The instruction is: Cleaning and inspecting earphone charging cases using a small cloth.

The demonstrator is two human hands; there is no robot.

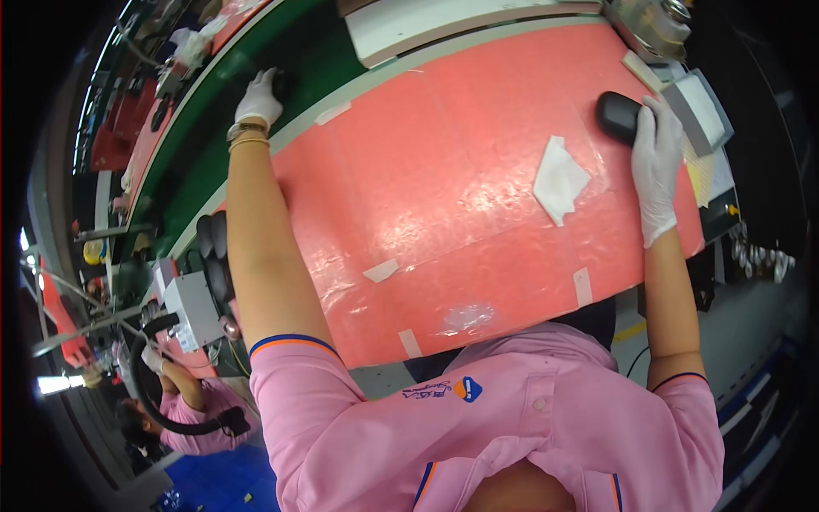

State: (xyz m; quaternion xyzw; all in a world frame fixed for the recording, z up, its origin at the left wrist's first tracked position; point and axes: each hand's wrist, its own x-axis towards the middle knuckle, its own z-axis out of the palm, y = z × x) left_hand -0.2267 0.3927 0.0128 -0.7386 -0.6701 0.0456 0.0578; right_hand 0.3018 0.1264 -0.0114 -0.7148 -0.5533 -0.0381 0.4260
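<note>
My left hand (258, 100), in a white glove, reaches over the green conveyor belt (320, 64) at the far left. Its fingers are closed on a small dark object (280, 83), whose kind I cannot make out. Toward the right edge of the pink-covered table, my right hand (658, 162), gloved in white too, grips a rounded black case (618, 118) between thumb and fingers. The case appears closed. A folded white cloth (560, 181) lies on the table, left of and nearer than the case.
The pink table covering (426, 171) carries several pale tape strips. A long white panel (461, 26) borders its far side. At the right stand a grey box with white sheets (699, 107) and a clear container (661, 26). Black rounded items (213, 247) sit left; a co-worker (200, 405) sits beyond.
</note>
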